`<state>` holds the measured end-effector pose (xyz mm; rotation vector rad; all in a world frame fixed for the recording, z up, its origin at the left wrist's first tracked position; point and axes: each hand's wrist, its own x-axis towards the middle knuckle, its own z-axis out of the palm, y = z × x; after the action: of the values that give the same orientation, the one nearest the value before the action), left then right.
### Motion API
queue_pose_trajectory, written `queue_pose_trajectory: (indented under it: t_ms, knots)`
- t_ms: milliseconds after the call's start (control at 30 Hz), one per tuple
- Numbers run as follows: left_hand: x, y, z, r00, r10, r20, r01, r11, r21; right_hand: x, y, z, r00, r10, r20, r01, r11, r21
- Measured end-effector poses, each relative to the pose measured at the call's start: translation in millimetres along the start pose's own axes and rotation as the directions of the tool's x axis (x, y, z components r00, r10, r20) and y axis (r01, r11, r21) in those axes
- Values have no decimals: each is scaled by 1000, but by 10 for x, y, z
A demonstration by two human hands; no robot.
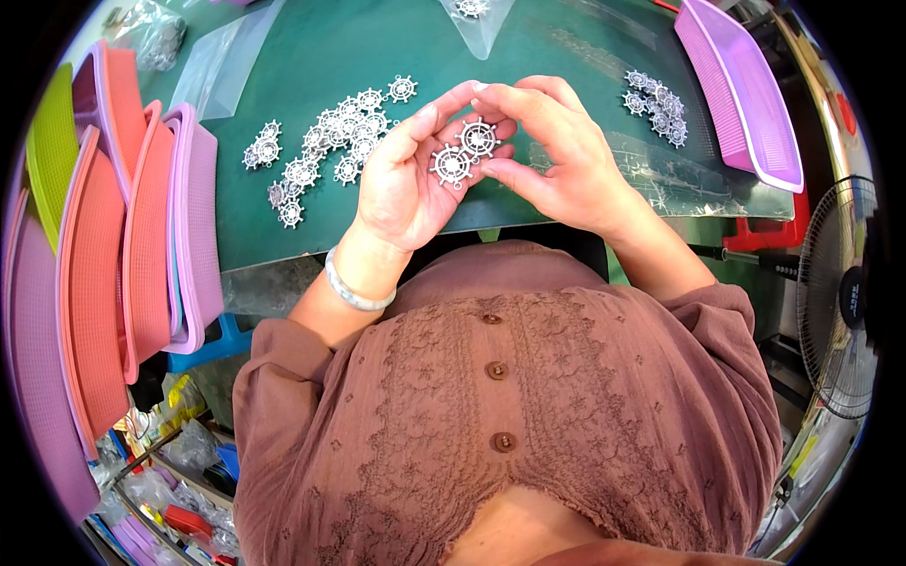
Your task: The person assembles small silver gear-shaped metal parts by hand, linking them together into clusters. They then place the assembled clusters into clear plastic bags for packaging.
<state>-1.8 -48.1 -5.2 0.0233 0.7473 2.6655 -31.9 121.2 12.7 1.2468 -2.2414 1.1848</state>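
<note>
My left hand (396, 189) is palm up over the table, fingers curled, cradling two silver ship's-wheel charms (452, 164) side by side. My right hand (578, 160) arches in from the right with thumb and index finger apart. Its thumb tip is close beside the charms; whether it touches them I cannot tell. Its index fingertip meets the left hand's fingertips above them. To the left, a loose pile of matching charms (342, 127) lies on the green tabletop (557, 57), with a smaller cluster (263, 146) beside it. Another group of charms (656, 107) rests at the right.
Stacked plastic baskets (146, 245) in orange, purple and green stand along the left. A purple basket (731, 94) sits at the table's right edge, near a black fan (835, 297). Clear plastic bags (226, 57) lie at the back. A cluttered box (189, 472) is low at left.
</note>
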Motion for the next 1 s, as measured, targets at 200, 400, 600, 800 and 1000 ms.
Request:
queue_pose_trajectory:
  t_ms: [200,400,600,800,1000]
  knots:
    - [-46,29,-6,999,-13,36,15,999,-43,-21,19,93,1000,9,-22,-9,1000,2]
    - [-54,58,-94,983,-33,181,59,988,-141,26,-6,52,998,-41,-48,42,999,29]
    - [-73,71,-67,973,-32,227,74,981,-177,37,-29,8,997,-72,-26,72,997,4]
    - [-80,86,-50,967,-39,252,98,970,-224,58,-62,-5,994,-105,-10,104,993,-51]
    - [-83,92,-74,956,-41,291,117,962,-247,63,-59,-2,994,-108,-2,107,991,-77]
